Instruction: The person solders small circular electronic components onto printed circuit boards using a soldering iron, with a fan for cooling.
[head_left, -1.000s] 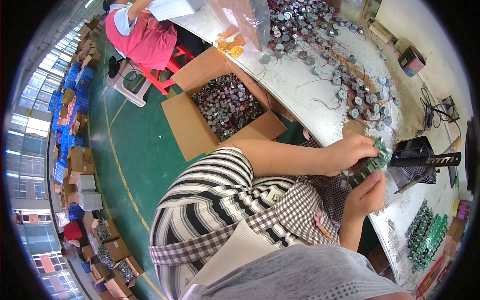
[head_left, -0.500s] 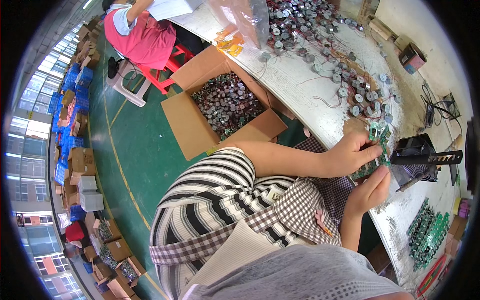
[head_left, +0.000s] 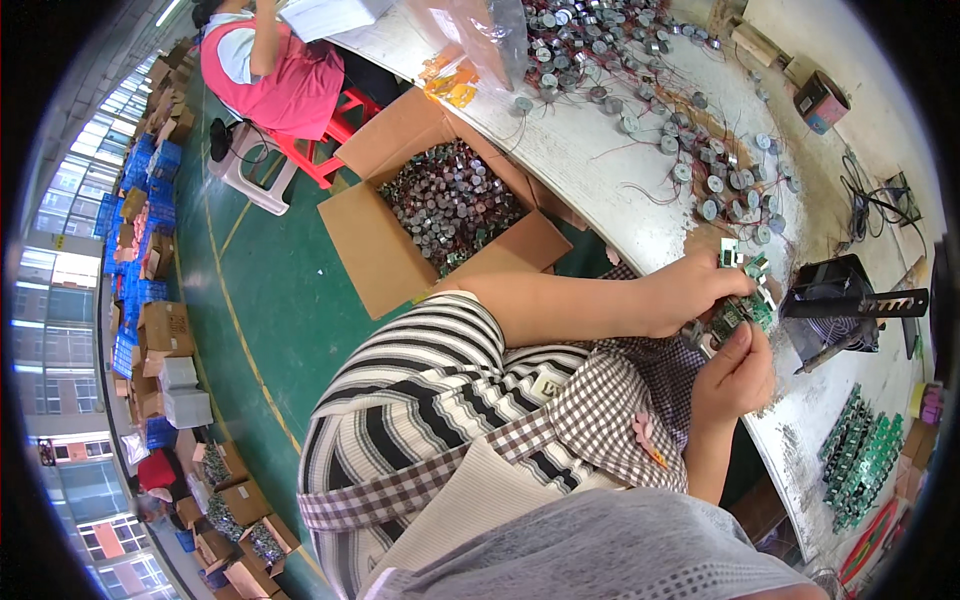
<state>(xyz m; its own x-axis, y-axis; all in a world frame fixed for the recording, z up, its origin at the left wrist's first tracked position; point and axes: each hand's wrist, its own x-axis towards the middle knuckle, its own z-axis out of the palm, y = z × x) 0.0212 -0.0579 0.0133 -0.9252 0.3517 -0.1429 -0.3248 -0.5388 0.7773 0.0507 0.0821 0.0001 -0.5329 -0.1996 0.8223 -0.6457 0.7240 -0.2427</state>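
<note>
Circuit boards (head_left: 758, 302): turned since the earlier frame, held at 3 o'clock.
Left hand (head_left: 690, 295): fingers (head_left: 733, 284) closed on the boards.
Right hand (head_left: 738, 375): fingers pinching the boards' 6 o'clock side.

1. Green circuit boards (head_left: 757, 308) form a small, uneven cluster, dotted with white and silvery parts; finer detail is too small to tell.
2. The cluster sits tilted between the left hand (head_left: 688, 296) and right hand (head_left: 736, 372), pinched by both, partly covered.
3. One pale-faced piece juts up beyond the left hand's fingers.
</note>
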